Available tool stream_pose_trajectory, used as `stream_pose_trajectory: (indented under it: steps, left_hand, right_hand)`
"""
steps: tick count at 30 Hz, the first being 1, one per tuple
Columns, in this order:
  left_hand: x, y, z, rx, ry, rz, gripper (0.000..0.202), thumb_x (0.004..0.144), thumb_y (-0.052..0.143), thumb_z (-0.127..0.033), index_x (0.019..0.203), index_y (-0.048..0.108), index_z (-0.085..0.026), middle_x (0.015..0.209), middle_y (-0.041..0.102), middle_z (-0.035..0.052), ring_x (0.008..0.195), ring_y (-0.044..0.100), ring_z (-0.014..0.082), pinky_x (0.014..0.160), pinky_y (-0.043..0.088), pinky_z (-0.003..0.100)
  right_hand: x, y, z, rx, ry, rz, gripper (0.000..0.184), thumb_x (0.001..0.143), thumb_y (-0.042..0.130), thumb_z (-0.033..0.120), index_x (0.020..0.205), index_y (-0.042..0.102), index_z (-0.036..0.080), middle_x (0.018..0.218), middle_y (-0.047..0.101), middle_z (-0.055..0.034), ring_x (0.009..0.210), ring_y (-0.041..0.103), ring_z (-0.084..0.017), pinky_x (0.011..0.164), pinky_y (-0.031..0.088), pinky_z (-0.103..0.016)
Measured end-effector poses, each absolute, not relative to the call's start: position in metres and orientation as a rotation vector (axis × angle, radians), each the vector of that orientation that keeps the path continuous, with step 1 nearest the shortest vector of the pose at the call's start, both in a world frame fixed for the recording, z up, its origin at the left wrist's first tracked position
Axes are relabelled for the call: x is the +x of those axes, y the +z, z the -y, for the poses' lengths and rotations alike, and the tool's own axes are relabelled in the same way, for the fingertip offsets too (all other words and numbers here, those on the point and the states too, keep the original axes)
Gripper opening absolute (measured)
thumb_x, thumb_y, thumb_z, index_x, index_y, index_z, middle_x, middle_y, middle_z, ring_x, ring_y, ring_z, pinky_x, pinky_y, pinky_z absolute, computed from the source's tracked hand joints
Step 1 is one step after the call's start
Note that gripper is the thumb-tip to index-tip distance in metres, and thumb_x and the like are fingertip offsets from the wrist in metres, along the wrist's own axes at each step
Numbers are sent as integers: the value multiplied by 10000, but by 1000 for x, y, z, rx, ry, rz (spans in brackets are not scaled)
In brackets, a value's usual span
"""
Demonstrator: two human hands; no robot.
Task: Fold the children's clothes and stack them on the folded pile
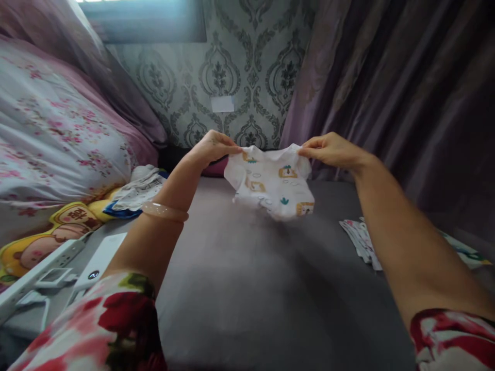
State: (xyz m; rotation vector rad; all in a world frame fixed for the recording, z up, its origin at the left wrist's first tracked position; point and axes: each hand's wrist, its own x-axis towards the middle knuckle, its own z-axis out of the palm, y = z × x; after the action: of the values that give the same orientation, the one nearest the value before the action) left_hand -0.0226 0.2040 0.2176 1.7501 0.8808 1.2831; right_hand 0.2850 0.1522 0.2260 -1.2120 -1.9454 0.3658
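A small white baby garment (273, 185) with yellow and teal prints hangs in the air above a grey bed surface (240, 278). My left hand (212, 148) pinches its upper left corner, fingers closed on the cloth. My right hand (331, 150) pinches the upper right corner in the same way. The garment's lower edge is blurred and hovers just above the grey surface. A pale bangle (164, 211) sits on my left wrist.
A floral pink-and-white quilt (54, 134) is piled at the left, with a yellow cartoon cushion (46, 237) and more small clothes (141, 190) below it. A white power strip (42, 273) lies at the lower left. Folded printed cloth (363, 239) lies at the right. Curtains (406, 87) hang behind.
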Motion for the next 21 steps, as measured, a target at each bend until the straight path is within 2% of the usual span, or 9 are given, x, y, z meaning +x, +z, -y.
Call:
stream_pose_trajectory:
  steps: [3, 5, 8, 13, 16, 21]
  left_hand:
    - [-20, 216, -209, 1683, 1160, -743, 125, 644, 808, -184, 704, 708, -139, 712, 685, 50, 756, 662, 181, 662, 518, 286]
    - [-18, 212, -216, 1639, 1181, -768, 160, 630, 824, -225, 698, 704, -144, 701, 684, 49, 730, 657, 178, 645, 517, 284]
    - [-15, 203, -228, 1616, 1247, -834, 198, 607, 834, -266, 682, 693, -149, 680, 677, 42, 680, 640, 157, 629, 509, 263]
    - [-6, 192, -236, 1636, 1296, -772, 196, 691, 764, -328, 734, 676, -159, 727, 674, 38, 652, 606, 122, 606, 484, 221]
    - [1, 187, -238, 1645, 1393, -785, 166, 756, 704, -314, 741, 629, -167, 680, 634, 14, 566, 548, 93, 523, 435, 194]
    - [16, 173, -250, 1635, 1550, -867, 168, 871, 575, -336, 791, 523, -197, 573, 481, -54, 435, 422, 65, 422, 308, 166]
  right_hand:
    - [288, 225, -154, -1090, 666, 2011, 367, 755, 666, 587, 781, 699, 222, 835, 697, -41, 900, 635, -212, 775, 514, -341]
    - [291, 222, -159, -1101, 671, 1944, 375, 754, 669, 587, 771, 694, 214, 833, 696, -48, 862, 634, -200, 781, 507, -341]
    - [295, 215, -171, -1195, 541, 1818, 348, 753, 683, 569, 749, 680, 221, 790, 689, -43, 780, 625, -194, 732, 508, -339]
    - [295, 201, -185, -1246, 346, 1735, 366, 833, 569, 595, 795, 635, 237, 760, 662, -40, 711, 602, -198, 610, 496, -326]
    - [294, 194, -193, -1217, 209, 1724, 373, 868, 518, 588, 856, 609, 227, 781, 641, -33, 744, 588, -186, 634, 486, -308]
    - [289, 184, -203, -1268, -59, 1672, 356, 910, 477, 530, 870, 581, 192, 761, 616, -29, 714, 556, -171, 657, 448, -301]
